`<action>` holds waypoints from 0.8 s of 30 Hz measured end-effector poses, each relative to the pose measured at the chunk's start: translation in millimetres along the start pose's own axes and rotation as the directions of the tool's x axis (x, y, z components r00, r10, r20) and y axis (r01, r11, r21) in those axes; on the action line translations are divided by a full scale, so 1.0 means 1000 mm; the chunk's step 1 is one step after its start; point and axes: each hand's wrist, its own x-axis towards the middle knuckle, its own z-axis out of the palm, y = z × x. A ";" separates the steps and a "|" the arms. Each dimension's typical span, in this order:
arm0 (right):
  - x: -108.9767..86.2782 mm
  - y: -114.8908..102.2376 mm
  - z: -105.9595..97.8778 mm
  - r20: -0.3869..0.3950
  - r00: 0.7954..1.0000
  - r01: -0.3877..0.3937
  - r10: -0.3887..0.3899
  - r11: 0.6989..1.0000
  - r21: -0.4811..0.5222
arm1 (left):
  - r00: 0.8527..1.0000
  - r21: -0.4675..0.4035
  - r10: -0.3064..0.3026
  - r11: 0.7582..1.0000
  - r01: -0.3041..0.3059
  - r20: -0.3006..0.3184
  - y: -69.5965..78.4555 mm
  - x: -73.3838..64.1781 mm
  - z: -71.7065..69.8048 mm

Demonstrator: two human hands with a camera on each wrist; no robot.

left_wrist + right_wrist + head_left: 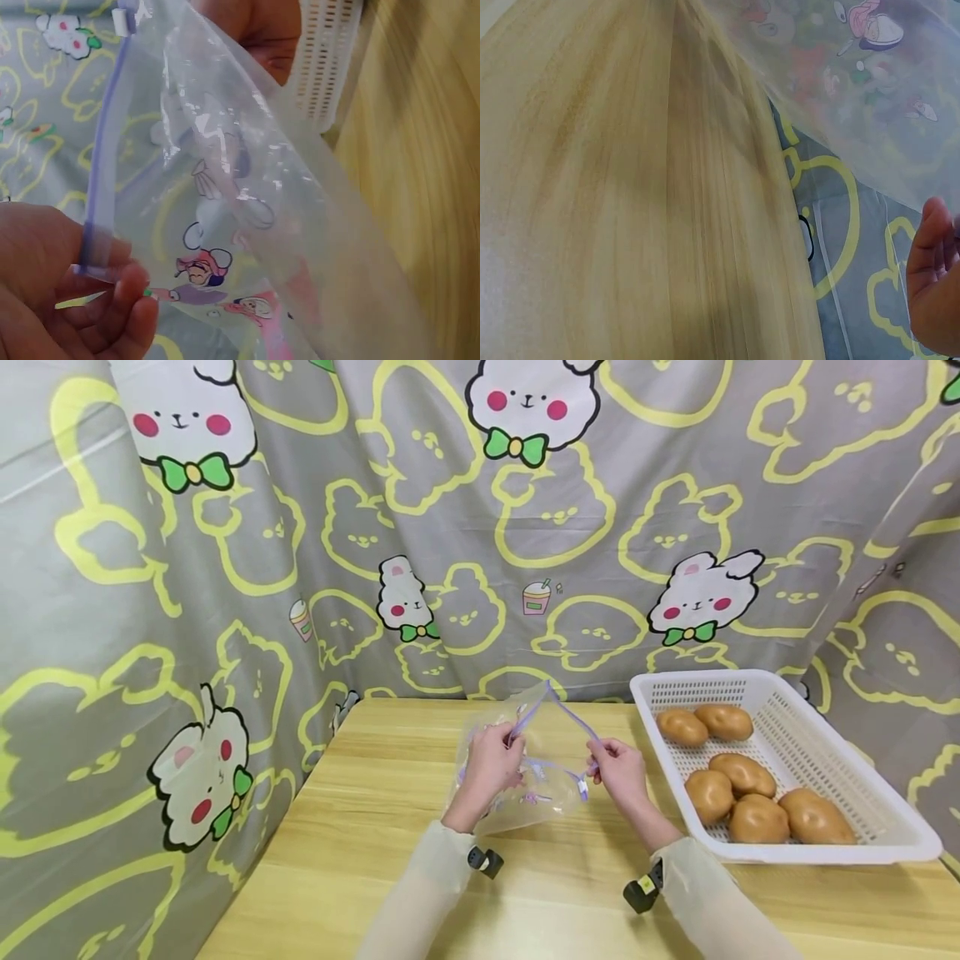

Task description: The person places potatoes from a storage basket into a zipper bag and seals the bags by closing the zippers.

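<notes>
A clear zip bag (534, 810) with a purple zip edge and printed cartoon figures hangs between both hands above the table. Its mouth is spread apart, and a white slider (121, 22) sits on the zip strip. My left hand (495, 764) pinches the purple edge on the left side of the mouth; the left wrist view shows thumb and fingers on that strip. On the opposite side my right hand (619, 772) pinches the edge close to the slider. Only part of the right hand (936, 281) shows in the right wrist view, at the frame's edge.
A white perforated basket (892, 793) stands to the right on the wooden table (337, 860), close to my right forearm. Several brown potatoes (757, 818) lie in it. A grey curtain (442, 527) with cartoon rabbits hangs behind and left of the table.
</notes>
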 end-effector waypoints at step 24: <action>0.010 -0.004 -0.002 -0.011 0.998 -0.069 0.069 0.996 0.048 | 0.967 -0.169 -0.106 0.983 0.068 -0.230 -0.020 0.011 -0.019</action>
